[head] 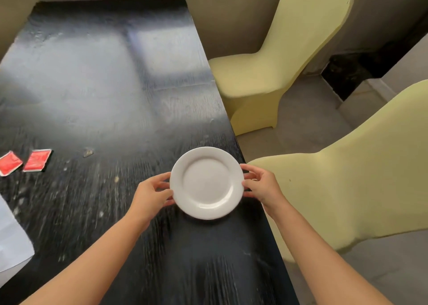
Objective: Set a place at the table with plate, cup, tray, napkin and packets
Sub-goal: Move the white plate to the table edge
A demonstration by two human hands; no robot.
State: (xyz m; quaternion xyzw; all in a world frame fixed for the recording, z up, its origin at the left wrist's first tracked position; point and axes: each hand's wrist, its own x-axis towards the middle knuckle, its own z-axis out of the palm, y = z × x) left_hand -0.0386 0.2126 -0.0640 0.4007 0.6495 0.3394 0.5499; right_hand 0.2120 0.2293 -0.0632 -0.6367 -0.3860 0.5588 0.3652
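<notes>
We hold the white plate (pixel 206 183) by its rim at the right edge of the dark table (pixel 97 84), our left hand (pixel 150 197) and right hand (pixel 261 184) each pinching a side. The plate-setting step seems in hand; next it must be let go flat, clear of the edge. Two red packets (pixel 24 162) and a white napkin (pixel 11 237) wait well to the left, yellow chairs (pixel 347 188) alongside; no cup or tray shows

No legible text, labels or numbers anywhere.
</notes>
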